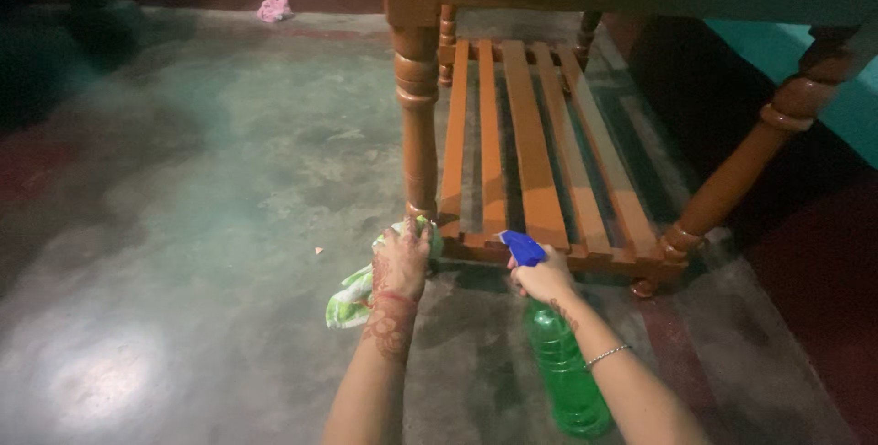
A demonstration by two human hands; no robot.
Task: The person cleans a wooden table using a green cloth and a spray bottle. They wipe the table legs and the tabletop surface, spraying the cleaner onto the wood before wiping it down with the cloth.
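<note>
While left hand [402,257] clutches green cloth [352,294], right hand's [541,276] grip around clear-green spray bottle [562,372], contents unclear.

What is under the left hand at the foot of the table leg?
Under the left hand is a green and white cloth, pressed against the base of the turned wooden leg. The hand covers the cloth's upper part and the leg's foot.

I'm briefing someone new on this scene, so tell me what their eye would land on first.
The right hand grips a green plastic spray bottle with a blue trigger head, aimed at the slatted lower shelf of the orange-brown wooden table. The left hand presses a green and white cloth against the foot of the turned leg.
</note>
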